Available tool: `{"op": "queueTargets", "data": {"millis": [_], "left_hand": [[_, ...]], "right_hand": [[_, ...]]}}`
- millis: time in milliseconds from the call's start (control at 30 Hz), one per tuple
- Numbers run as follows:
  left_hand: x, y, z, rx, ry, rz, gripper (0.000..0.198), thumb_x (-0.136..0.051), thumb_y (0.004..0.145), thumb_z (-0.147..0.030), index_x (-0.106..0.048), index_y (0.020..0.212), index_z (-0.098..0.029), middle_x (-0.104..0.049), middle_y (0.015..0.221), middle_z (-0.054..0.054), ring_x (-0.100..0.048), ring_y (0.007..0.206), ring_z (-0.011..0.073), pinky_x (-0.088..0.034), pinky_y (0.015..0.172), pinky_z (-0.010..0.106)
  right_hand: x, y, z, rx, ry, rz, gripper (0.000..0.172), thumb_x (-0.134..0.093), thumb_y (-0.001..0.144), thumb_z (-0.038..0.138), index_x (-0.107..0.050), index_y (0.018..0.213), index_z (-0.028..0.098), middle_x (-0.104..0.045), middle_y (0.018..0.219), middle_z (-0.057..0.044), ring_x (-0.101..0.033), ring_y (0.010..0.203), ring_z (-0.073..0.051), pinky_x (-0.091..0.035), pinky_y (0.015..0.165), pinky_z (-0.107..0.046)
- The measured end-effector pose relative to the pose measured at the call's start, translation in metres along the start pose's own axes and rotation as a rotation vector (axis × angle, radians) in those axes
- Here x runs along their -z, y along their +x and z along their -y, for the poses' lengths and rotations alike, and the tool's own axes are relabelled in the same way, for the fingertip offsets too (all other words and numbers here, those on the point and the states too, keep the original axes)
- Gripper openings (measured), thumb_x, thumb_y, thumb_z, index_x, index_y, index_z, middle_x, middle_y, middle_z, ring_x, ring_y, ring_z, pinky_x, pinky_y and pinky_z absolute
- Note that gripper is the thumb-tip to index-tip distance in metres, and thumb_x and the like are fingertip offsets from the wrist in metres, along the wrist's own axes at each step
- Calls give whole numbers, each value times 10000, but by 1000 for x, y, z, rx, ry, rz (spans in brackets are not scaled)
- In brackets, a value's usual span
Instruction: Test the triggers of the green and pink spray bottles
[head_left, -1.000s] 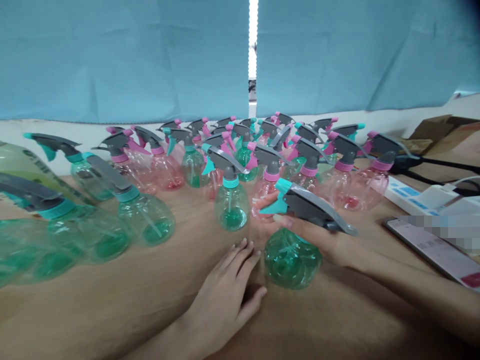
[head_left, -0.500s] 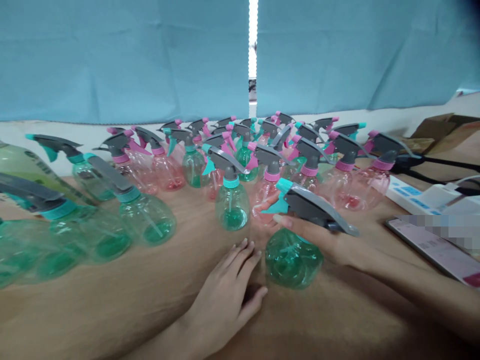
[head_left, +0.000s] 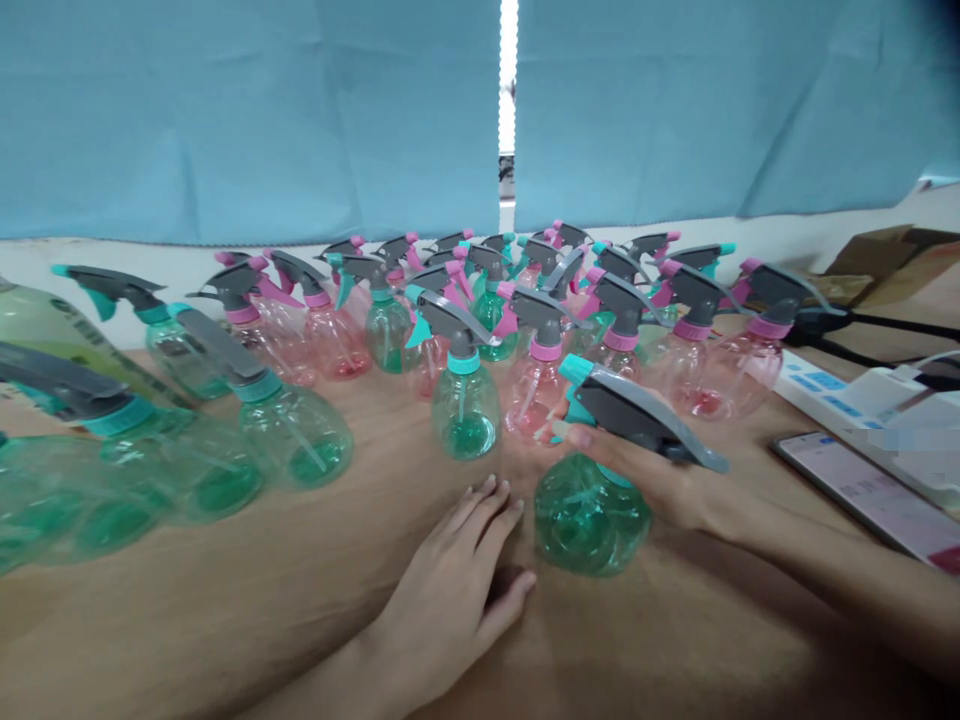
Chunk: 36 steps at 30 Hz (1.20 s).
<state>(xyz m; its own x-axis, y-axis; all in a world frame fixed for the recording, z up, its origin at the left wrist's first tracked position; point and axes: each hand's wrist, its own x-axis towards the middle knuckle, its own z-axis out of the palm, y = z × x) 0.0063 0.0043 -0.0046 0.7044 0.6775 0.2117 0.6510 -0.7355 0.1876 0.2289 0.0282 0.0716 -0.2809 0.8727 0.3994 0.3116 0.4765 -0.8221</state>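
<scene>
My right hand [head_left: 637, 465] is closed round the neck and trigger of a green spray bottle [head_left: 592, 520], which has a teal nozzle and a grey head. That bottle leans, its nozzle facing left and away from me. Flat on the wooden table [head_left: 300, 620] lies my left hand [head_left: 457, 580], holding nothing, fingers stretched out, just left of the held bottle. Beyond its fingertips stands another green spray bottle [head_left: 466, 410] with a little green at the bottom. A pink spray bottle [head_left: 531, 390] stands beside it, partly behind my right hand's fingers.
Several pink and green spray bottles crowd the back of the table, among them a pink bottle [head_left: 742, 370]. More green bottles stand at left, such as one [head_left: 296, 440]. At right are a phone [head_left: 855, 490], a power strip [head_left: 832, 395] and a cardboard box [head_left: 885, 260]. A blue curtain [head_left: 262, 120] hangs behind.
My right hand's fingers have drawn in on the trigger, which now sits closer to the bottle's neck. The held bottle has shifted very slightly right. My left hand has stayed put.
</scene>
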Motion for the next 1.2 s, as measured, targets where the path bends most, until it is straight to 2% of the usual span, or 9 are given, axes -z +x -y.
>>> {"op": "queueTargets", "data": {"millis": [100,267,333,533,633,867,1033,1200], "left_hand": [[0,0,0,-2,11,13,492,-516,950,-354,-445,1363,-96,-461,1433,152,-395,1337,286,-364,1075,462],[-1,0,0,-1,8,7,490,-517,948,-353,-447,1361,-99,-463,1432,148,-400,1335,283,-368,1074,457],[-1,0,0,0,2,-2,481,-507,952,-356,-447,1361,-110,-462,1433,145,-397,1337,285,-372,1070,462],[-1,0,1,6,-21,-1,483,-503,954,-349,-422,1384,-145,-447,1447,135,-389,1341,283,-367,1070,467],[-1,0,1,7,-22,-5,490,-498,954,-352,-415,1386,-137,-445,1447,140,-393,1339,285,-370,1067,469],[0,0,0,5,6,11,484,-497,956,-352,-432,1368,-106,-453,1439,150,-393,1339,280,-364,1074,458],[1,0,0,-4,6,-2,480,-497,961,-357,-439,1365,-104,-462,1434,144,-397,1338,276,-362,1078,449],[0,0,0,-4,13,2,482,-495,964,-358,-430,1371,-108,-453,1441,138,-385,1345,273,-363,1076,455]], "right_hand": [[-1,-1,-2,-17,11,1,189,-613,822,442,-616,861,257,-615,744,16,-583,650,-158,-497,587,-307],[-4,-3,-5,-52,58,-21,111,-612,851,326,-625,763,260,-651,713,35,-658,757,-154,-532,666,-264],[-4,-5,-7,-71,75,-34,48,-631,841,310,-658,835,272,-687,753,34,-678,786,-160,-545,700,-268],[-5,-10,-17,-146,154,3,152,-602,871,310,-675,997,265,-732,955,4,-694,896,-186,-558,799,-313],[-5,-8,-13,-127,140,-11,157,-612,864,312,-673,1004,272,-733,938,1,-697,845,-184,-565,751,-313],[-4,-3,-2,-85,88,-28,79,-633,837,326,-667,846,256,-712,858,24,-673,755,-152,-538,687,-276],[-3,-2,2,-60,98,-2,88,-624,839,334,-660,895,277,-682,896,21,-647,801,-152,-523,723,-274],[-2,1,5,-43,96,10,189,-609,849,343,-645,1024,283,-663,1049,4,-637,789,-152,-522,686,-275]]}}
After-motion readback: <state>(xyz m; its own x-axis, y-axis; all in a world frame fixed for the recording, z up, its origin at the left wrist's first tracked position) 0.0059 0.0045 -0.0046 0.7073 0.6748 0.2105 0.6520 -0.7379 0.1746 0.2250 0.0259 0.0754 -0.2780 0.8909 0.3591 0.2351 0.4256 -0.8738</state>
